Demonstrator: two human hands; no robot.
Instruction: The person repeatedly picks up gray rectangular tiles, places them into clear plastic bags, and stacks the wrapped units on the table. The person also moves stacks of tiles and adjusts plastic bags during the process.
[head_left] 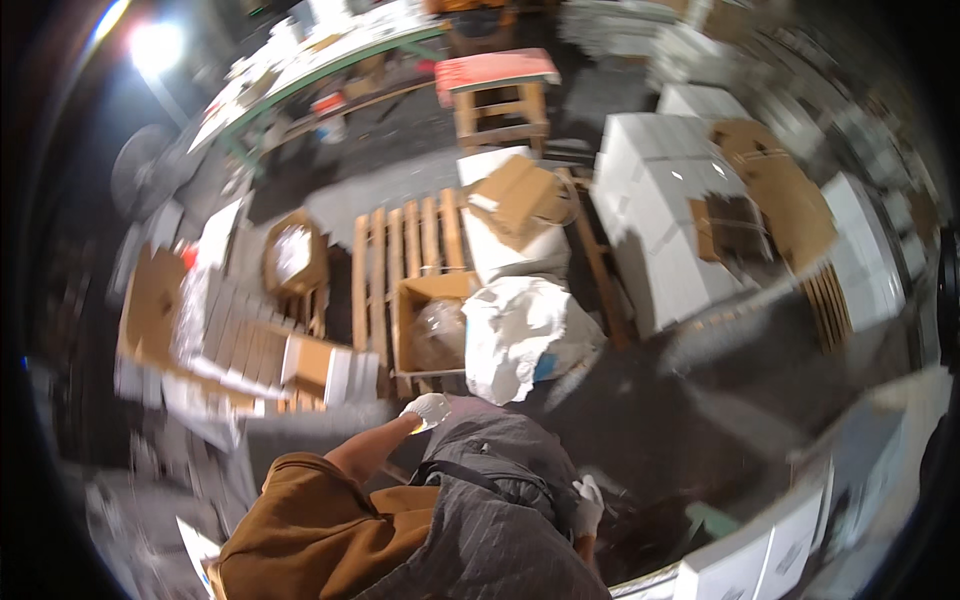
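Observation:
My left hand (428, 409), in a white glove, is at the front of my grey apron (490, 460). Its fingers blur together, so I cannot make out whether they hold anything. By my right hip hangs my right hand (588, 505), also gloved in white, with fingers apart and nothing visible in it. Just ahead of my body lies a crumpled white sack (520, 335). Left of the sack stands an open cardboard box (405, 330) with clear plastic inside.
A wooden pallet (375, 260) lies ahead. White cartons (650, 190) are stacked at right, with brown cardboard (790, 190) against them. Open boxes (145, 310) crowd the left. Farther off stand a red-topped stool (497, 68) and a long green-edged table (330, 62). More white boxes (740, 560) stand lower right.

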